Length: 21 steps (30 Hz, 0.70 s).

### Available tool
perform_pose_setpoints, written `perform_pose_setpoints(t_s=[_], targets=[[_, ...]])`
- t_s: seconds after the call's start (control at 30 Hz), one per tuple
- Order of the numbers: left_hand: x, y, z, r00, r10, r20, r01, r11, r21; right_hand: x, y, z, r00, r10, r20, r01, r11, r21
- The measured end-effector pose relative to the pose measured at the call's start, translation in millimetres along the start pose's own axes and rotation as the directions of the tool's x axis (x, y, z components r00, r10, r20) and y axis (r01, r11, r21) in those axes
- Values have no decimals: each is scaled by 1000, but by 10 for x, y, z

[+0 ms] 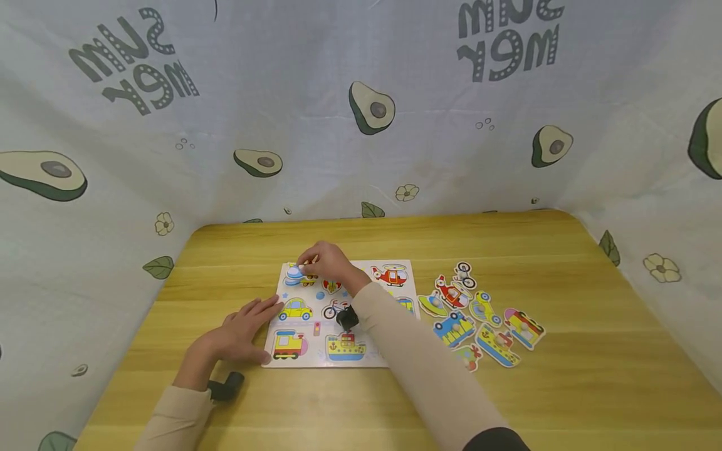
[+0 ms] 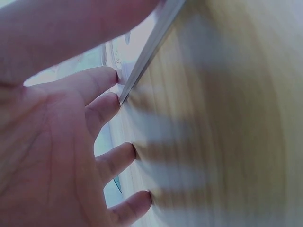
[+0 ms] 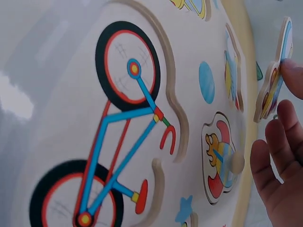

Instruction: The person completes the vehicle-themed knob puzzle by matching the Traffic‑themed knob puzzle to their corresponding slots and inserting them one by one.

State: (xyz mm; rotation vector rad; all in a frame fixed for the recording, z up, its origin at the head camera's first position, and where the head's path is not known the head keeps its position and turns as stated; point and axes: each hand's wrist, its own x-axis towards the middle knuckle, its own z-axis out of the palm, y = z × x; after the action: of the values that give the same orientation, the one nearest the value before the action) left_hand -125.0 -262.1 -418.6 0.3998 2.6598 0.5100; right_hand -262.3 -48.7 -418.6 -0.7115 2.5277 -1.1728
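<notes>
A white wooden puzzle board [image 1: 316, 360] printed with vehicles lies on the table. Over its far left corner, my right hand [image 1: 327, 262] pinches a blue-and-white puzzle piece [image 1: 294, 273], which the right wrist view shows nearly edge-on and tilted above the board. A rocket piece [image 3: 218, 161] with a round knob sits in its recess nearby. The bicycle recess [image 3: 128, 118] holds only its printed picture. My left hand [image 1: 239, 335] is at the board's left side with fingers spread; in the left wrist view its fingertips [image 2: 111, 100] touch the table and the board's edge.
Several loose pieces lie in a cluster right of the board, among them a blue bus [image 1: 454, 328], a yellow ship [image 1: 497, 344], a train [image 1: 524, 327] and a red helicopter [image 1: 453, 292]. A patterned curtain [image 1: 316, 188] hangs behind the wooden table [image 1: 592, 376].
</notes>
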Motion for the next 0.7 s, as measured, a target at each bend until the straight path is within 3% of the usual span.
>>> perform_pose_setpoints(t_s=[0.17,0.33,0.7], targets=[[-3,-1,-2,1000,-6,-5,6,1000,0,1,19,90,997,56,51,-59,997,57],[-1,-5,4,1000,-3,-1,3,1000,-7,-8,46,161,992,113,60,-115,992,44],[5,-13,-1,1000,-11,11,11,1000,-2,43,11,236,995,90,39,-87,994,-69]])
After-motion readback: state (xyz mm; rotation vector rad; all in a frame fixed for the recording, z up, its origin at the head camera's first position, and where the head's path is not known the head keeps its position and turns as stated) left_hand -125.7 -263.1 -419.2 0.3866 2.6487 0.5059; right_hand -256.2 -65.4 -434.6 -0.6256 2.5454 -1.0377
